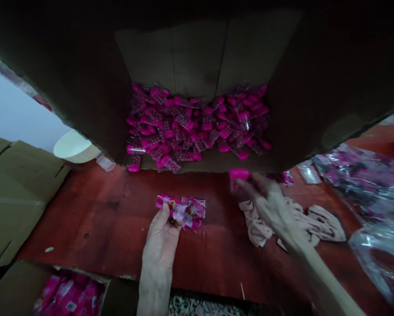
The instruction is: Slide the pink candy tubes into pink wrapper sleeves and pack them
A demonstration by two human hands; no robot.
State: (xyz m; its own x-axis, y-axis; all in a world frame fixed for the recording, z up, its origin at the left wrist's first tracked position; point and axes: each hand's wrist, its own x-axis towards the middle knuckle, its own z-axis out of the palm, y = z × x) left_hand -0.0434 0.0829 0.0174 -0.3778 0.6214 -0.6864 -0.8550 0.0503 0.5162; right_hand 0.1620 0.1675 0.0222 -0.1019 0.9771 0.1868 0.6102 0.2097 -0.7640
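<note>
My left hand [161,240] pinches a small pink printed sachet [166,202] between thumb and fingers, above the red table. More pink printed sachets [194,213] lie or fan out right beside it; I cannot tell whether the hand holds these too. My right hand [272,199], blurred by motion, grips a small clear container with a pink cap [239,174] at the front edge of a large cardboard box [197,57]. Inside that box, which opens toward me, lies a heap of similar pink-capped clear containers [184,127].
A crumpled beige cloth [325,224] lies under and beside my right forearm. Large clear plastic bags with pink contents [374,184] fill the right side. At lower left, a carton holds pink packets [72,294]. A white round tub [75,147] and folded cardboard [19,188] stand left.
</note>
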